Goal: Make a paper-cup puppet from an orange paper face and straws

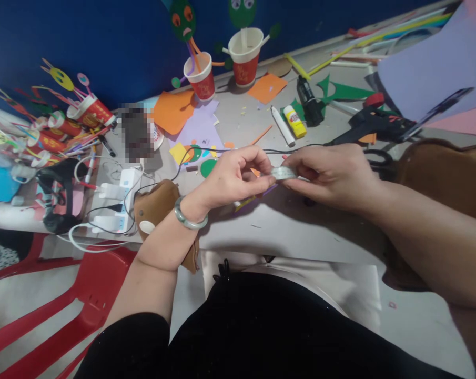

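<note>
A small pale, whitish strip [284, 173] is stretched between my two hands above the table. My left hand [241, 173], with a bracelet [190, 214] on its wrist, pinches the strip's left end between thumb and fingertips. At the other end, my right hand [326, 171] holds the strip with thumb and bent fingers. Under and behind the hands lie paper scraps, among them a green round piece [208, 168] and a yellow piece [180, 154]. Exactly what the strip is cannot be made out.
Red-and-white cups [201, 79] with paper figures stand along the blue wall. A glue stick [294, 122], a white marker [282, 126] and a black glue gun [374, 125] lie behind my hands. A power strip [126, 200] with cables is at the left, near a red chair [99, 273].
</note>
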The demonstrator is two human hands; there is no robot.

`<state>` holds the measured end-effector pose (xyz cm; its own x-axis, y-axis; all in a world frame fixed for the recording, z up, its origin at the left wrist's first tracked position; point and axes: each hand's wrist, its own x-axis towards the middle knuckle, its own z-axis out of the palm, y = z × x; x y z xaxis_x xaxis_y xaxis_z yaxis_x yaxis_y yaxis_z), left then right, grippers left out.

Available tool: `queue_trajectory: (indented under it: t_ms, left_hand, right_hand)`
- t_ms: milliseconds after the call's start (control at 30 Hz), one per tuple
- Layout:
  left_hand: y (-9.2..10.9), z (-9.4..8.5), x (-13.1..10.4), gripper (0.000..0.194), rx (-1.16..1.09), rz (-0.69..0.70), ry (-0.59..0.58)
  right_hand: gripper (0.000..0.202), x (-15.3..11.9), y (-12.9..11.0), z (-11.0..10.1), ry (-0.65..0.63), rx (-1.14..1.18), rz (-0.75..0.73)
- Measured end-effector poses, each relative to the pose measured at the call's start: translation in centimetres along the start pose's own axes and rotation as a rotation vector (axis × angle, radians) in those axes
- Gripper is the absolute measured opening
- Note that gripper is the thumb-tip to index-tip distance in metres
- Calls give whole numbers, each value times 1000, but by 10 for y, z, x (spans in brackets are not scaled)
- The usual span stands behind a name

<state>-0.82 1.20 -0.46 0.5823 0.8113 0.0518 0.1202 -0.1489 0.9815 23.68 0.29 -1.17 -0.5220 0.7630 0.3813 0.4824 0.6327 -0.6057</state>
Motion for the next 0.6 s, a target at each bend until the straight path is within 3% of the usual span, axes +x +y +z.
queue_trajectory:
  t_ms: [233,333,500,600]
  left_hand:
    - [18,3,-3,22,-162,-223,-52]
    - [22,6,-4,22,-197,-248,-42]
    - [27,7,-5,19,-229,-250,-72]
    - [29,7,-5,21,-223,-272,-77]
  right_hand:
    - [42,-1,0,2,-59,52,-30]
    - [43,-3,5,7,-40,84,-93]
    - [46,-6,11,12,-118,130,-36]
    - [47,-7,13,13,-109,147,-73]
